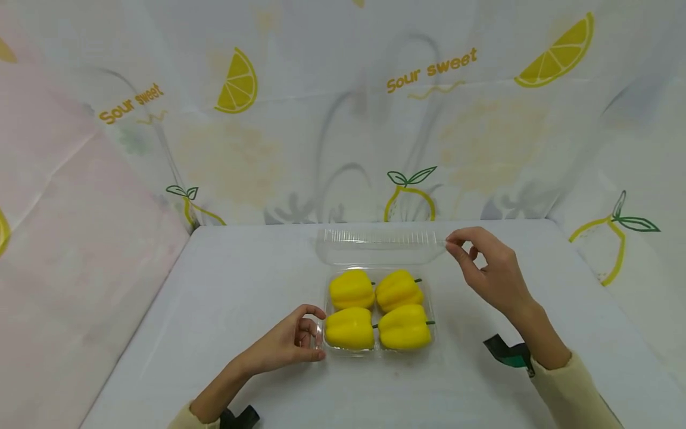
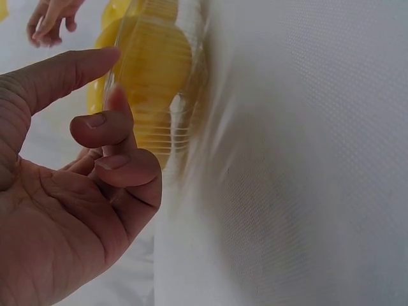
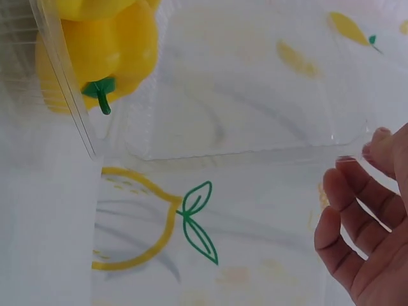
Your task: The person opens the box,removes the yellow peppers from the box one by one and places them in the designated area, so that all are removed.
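A clear plastic clamshell box [image 1: 375, 353] sits on the table with its lid [image 1: 380, 253] raised at the far side. Inside lie several yellow bell peppers [image 1: 404, 328] with green stems. My right hand [image 1: 495, 271] pinches the lid's right corner between thumb and fingertips, its other fingers loosely bent, as the right wrist view also shows. At the box's left end, my left hand [image 1: 286, 339] has thumb and index finger spread apart along the rim. In the left wrist view, the thumb tip [image 2: 111, 58] lies right at the rim and the other fingers bend loosely beside the ribbed wall.
A white cloth covers the table [image 1: 241, 268]. Behind it hangs a backdrop [image 1: 332, 149] printed with lemons and lettering, and a pinkish side cloth [image 1: 64, 238] hangs at the left. Dark straps [image 1: 506, 353] show at both wrists beside pale sleeves.
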A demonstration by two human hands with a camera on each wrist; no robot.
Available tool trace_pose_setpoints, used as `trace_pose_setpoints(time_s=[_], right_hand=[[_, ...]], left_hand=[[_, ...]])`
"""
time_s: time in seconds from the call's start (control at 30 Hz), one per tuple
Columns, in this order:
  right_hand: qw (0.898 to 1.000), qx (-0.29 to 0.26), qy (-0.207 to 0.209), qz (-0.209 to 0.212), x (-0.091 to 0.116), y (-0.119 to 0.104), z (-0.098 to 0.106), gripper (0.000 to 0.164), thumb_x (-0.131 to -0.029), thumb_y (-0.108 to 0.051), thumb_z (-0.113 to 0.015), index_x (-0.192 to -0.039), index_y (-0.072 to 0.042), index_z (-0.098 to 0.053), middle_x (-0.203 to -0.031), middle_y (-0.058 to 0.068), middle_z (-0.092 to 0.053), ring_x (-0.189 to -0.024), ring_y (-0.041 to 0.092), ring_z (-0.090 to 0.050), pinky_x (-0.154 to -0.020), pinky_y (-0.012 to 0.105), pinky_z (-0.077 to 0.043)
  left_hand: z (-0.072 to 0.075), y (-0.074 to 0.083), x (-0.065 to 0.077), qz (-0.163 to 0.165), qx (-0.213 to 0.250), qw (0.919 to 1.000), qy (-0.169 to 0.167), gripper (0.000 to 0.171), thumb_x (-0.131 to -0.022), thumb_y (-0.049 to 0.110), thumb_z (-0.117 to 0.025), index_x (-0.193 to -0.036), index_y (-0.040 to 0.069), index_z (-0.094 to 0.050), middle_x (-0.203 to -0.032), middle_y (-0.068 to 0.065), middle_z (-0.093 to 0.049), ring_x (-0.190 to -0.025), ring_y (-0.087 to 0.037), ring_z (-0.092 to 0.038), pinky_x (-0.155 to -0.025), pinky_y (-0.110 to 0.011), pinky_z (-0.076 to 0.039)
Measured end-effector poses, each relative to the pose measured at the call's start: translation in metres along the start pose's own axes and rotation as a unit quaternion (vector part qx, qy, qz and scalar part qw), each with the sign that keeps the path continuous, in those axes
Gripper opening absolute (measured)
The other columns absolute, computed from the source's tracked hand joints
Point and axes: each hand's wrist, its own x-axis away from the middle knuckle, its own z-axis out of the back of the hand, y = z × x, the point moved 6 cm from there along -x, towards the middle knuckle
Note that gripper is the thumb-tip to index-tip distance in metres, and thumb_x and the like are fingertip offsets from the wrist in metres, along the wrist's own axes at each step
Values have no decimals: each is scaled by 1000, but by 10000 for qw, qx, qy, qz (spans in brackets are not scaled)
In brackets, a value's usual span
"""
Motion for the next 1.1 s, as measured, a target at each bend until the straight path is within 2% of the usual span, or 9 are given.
trace_pose_setpoints(time_s=[0.07,0.1,0.17,0.3,0.43,0.53,0.67,0.83,1.1], right_hand=[[9997,-144,-60,-177,-4,7,-3,15,-94,-9,-67,-106,0,-66,-93,6,-66,-82,13,-56,-67,16,-43],[9993,-173,-150,-309,-5,10,-6,21,-91,-3,-69,-112,-1,-65,-95,6,-66,-85,14,-56,-68,15,-43],[9969,-234,-393,-634,-5,18,-11,46,-85,6,-72,-128,-3,-57,-102,6,-64,-90,14,-57,-70,15,-44],[9888,-270,-874,-1177,-3,30,-23,83,-85,3,-74,-152,-13,-28,-114,7,-60,-100,17,-57,-72,18,-46],[9839,-212,-1178,-1328,0,39,-32,98,-85,-2,-75,-157,-18,-11,-129,10,-56,-108,21,-57,-76,26,-49],[9788,-51,-1507,-1382,3,46,-40,99,-87,-8,-76,-158,-20,-8,-142,11,-47,-112,23,-57,-77,33,-51],[9692,-81,-1951,-1503,8,54,-50,91,-91,-14,-72,-159,-20,-12,-155,11,-33,-118,29,-55,-76,42,-54],[9585,-458,-2229,-1717,13,64,-58,86,-94,-14,-69,-159,-15,-11,-161,11,-20,-121,34,-54,-78,45,-55],[9229,-818,-2799,-2513,24,80,-73,83,-98,-26,-65,-159,-12,-9,-161,16,-16,-124,34,-53,-83,44,-53]], left_hand=[[1,0,0,2,-21,10000,-3,62,-85,14,-79,-131,4,-39,-91,-11,-61,-65,-11,-52,-60,-20,-47],[1,1,0,0,-24,10000,-9,62,-85,13,-79,-131,4,-39,-91,-11,-61,-65,-11,-52,-60,-20,-47],[2,1,0,-7,-42,10000,-30,61,-85,13,-79,-131,4,-39,-91,-11,-61,-64,-11,-52,-59,-19,-46],[2,1,0,-8,-80,9999,-66,61,-86,13,-79,-131,5,-39,-91,-11,-61,-65,-11,-52,-59,-19,-46],[2,1,0,11,-159,9999,-58,62,-86,13,-79,-132,5,-38,-91,-9,-61,-65,-11,-52,-59,-20,-46],[3,2,0,-10,-249,9997,-37,62,-86,12,-78,-133,4,-38,-90,-8,-61,-65,-11,-53,-60,-20,-46],[3,3,0,-59,-342,9994,-60,63,-87,11,-77,-134,3,-36,-90,-8,-61,-67,-10,-51,-60,-21,-44],[4,3,1,-108,-600,9981,55,68,-86,14,-79,-137,5,-35,-95,-12,-59,-72,-11,-49,-60,-21,-43],[7,3,1,-44,-842,9960,296,70,-84,19,-81,-138,9,-38,-112,-11,-53,-95,-27,-53,-67,-25,-45]])
